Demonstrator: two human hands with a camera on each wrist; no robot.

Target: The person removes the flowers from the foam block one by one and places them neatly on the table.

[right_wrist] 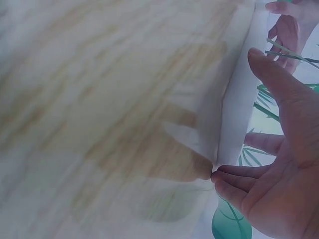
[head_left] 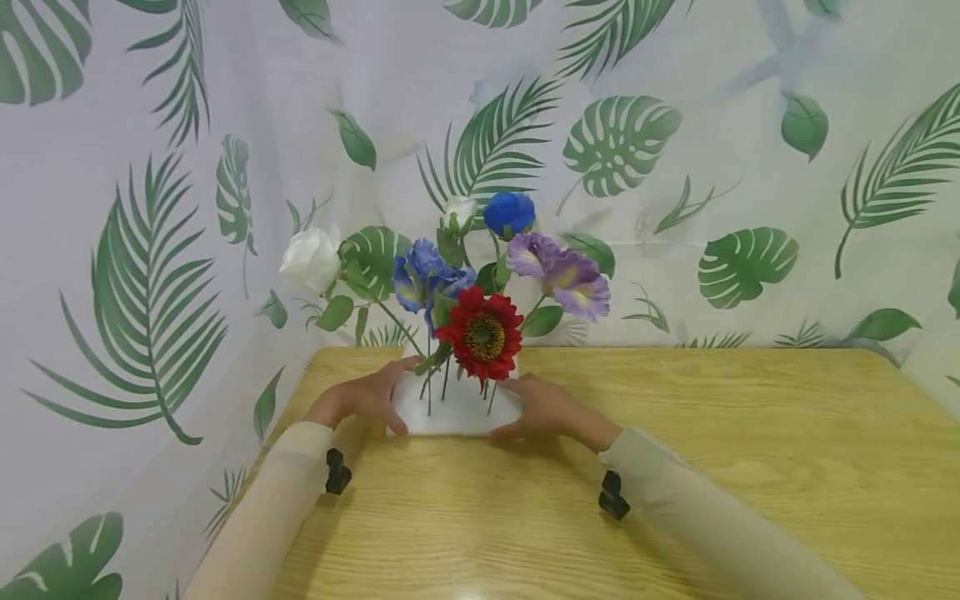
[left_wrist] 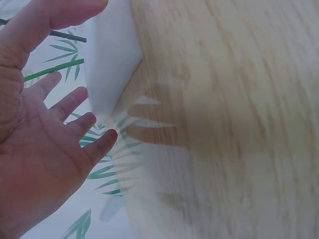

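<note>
A white block (head_left: 457, 422) is seen on the far left part of the bench (head_left: 712, 442), with several flower stems stuck upright or aslant in its top. Weight is carried unevenly by these stems: the white rose (head_left: 311, 262) is leaned well out past the left side, the purple flower (head_left: 562, 279) out to the right, and the red flower (head_left: 483, 335) is held forward over the near half, so the block could be tipped, or a stem loosened, by a sudden tilt or jerk. The blue-and-yellow flower (head_left: 423, 275), the blue flower (head_left: 510, 213) and the small white bud (head_left: 459, 211) are crowded above, where heads could be knocked together by any shaking. The block is flanked by the left grip (head_left: 367, 393) and the right grip (head_left: 551, 407), both with fingers extended and spread rather than curled round it; if it were lifted so, it could be let slip, and if pressed unevenly, turned askew. The low stems could also be brushed by the thumbs. Its far edge is partly hidden by blooms, so overhang at the bench's rim, near the leaf-patterned cloth (head_left: 637, 50), cannot be ruled out, and a push away could cost it support
</note>
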